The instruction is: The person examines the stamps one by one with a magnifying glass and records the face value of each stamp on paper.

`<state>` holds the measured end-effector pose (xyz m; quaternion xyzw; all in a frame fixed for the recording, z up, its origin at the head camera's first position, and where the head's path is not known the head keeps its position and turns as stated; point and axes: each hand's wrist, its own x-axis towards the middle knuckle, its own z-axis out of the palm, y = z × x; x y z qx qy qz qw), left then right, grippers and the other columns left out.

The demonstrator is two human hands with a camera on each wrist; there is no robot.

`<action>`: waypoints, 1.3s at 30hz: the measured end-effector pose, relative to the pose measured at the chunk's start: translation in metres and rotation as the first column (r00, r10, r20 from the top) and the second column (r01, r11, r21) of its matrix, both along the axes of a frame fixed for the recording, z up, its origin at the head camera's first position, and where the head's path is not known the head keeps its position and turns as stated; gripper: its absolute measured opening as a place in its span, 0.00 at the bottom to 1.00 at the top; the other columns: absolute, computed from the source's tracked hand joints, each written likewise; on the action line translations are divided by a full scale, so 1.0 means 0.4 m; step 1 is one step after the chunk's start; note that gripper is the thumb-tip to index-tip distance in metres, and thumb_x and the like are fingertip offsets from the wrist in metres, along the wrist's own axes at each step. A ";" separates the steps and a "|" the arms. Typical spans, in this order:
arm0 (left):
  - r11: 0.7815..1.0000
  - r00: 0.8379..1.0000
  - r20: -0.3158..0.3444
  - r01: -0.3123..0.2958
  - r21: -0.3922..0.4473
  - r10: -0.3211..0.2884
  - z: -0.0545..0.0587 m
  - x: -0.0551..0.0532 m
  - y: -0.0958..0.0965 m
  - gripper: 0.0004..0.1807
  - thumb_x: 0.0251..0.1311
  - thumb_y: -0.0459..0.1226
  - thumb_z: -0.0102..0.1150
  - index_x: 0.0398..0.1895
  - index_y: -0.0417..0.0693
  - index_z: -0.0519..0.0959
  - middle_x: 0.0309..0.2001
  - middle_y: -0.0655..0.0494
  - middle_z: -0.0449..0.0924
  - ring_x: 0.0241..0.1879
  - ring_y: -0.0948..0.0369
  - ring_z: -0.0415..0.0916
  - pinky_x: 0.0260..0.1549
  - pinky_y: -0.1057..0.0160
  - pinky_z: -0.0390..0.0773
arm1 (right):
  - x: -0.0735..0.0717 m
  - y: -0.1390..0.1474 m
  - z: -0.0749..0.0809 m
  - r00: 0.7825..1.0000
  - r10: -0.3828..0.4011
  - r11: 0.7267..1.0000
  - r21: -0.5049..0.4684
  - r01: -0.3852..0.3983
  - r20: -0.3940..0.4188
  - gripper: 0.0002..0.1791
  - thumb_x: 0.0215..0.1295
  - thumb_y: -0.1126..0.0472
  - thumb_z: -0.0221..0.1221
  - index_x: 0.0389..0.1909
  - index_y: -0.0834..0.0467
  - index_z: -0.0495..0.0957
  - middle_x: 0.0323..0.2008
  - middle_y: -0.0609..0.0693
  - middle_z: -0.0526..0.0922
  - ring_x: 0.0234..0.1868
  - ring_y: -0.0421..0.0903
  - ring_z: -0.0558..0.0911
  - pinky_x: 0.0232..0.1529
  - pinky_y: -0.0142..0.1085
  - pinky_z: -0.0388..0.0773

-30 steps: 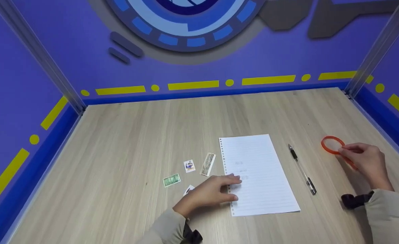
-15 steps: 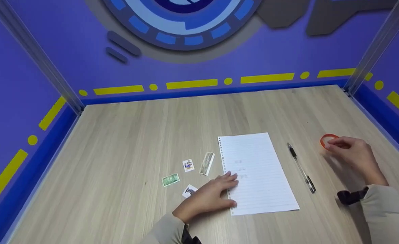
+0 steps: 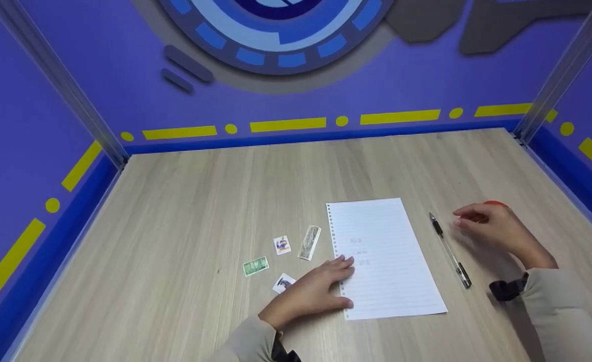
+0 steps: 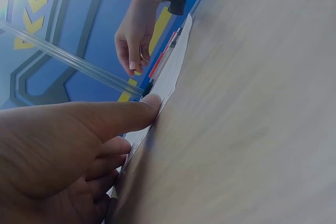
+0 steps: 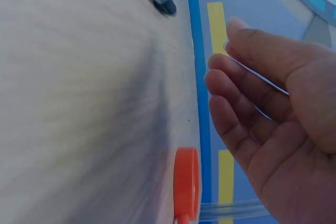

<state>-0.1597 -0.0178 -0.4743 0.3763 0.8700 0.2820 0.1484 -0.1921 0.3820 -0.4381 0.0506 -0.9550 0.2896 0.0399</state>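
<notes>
A sheet of lined paper (image 3: 394, 281) with punched holes along its left side and faint writing lies on the table. My left hand (image 3: 310, 292) rests on its left edge, fingers spread. My right hand (image 3: 499, 231) hovers between the pen and an orange-rimmed magnifying glass (image 3: 497, 203), its fingers loosely bent and holding nothing. Mostly hidden behind that hand in the head view, the magnifying glass (image 5: 186, 182) shows its rim edge-on in the right wrist view. Left of the right hand lies a clear pen (image 3: 446, 246) with black ends.
Several stamps lie left of the paper: a green one (image 3: 255, 266), a small picture stamp (image 3: 282, 245), a long narrow one (image 3: 309, 243) and another picture stamp (image 3: 282, 282) partly behind my left hand. Blue-purple panels (image 3: 296, 108) stand along the table's back and sides.
My right hand has let go of the magnifying glass and moved left towards the pen. The left hand's fingers have settled on the paper's edge.
</notes>
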 end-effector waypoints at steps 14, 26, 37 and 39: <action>1.000 1.000 0.020 -0.002 0.001 0.002 -0.002 0.002 0.006 0.36 0.55 0.45 0.66 0.67 0.42 0.68 0.72 0.53 0.60 0.74 0.56 0.53 0.73 0.58 0.54 | -0.024 -0.049 -0.021 0.986 0.095 0.995 -0.028 -0.092 0.136 0.23 0.60 0.54 0.65 0.51 0.66 0.79 0.32 0.52 0.83 0.29 0.38 0.75 0.27 0.26 0.74; 1.000 0.999 0.030 -0.017 0.015 0.016 0.002 0.004 0.003 0.37 0.55 0.44 0.66 0.67 0.43 0.68 0.72 0.54 0.60 0.74 0.56 0.54 0.73 0.57 0.54 | -0.032 -0.081 -0.032 0.978 0.072 0.996 0.033 -0.080 0.196 0.32 0.56 0.50 0.67 0.55 0.68 0.75 0.30 0.52 0.79 0.27 0.42 0.72 0.23 0.30 0.69; 1.000 1.000 0.011 -0.005 0.014 0.005 0.003 0.001 0.001 0.36 0.55 0.44 0.66 0.66 0.42 0.69 0.72 0.53 0.61 0.74 0.56 0.54 0.73 0.59 0.55 | -0.036 -0.097 -0.025 0.977 0.085 0.993 0.069 -0.100 0.196 0.25 0.58 0.62 0.61 0.55 0.70 0.75 0.25 0.49 0.77 0.23 0.41 0.69 0.19 0.30 0.65; 1.000 1.000 0.016 -0.005 0.014 0.005 0.004 0.001 0.001 0.36 0.55 0.44 0.66 0.66 0.42 0.69 0.72 0.54 0.61 0.74 0.56 0.54 0.73 0.59 0.54 | -0.034 -0.097 -0.025 0.979 0.084 0.994 0.058 -0.096 0.183 0.25 0.57 0.63 0.60 0.54 0.70 0.75 0.25 0.49 0.77 0.22 0.40 0.68 0.18 0.29 0.64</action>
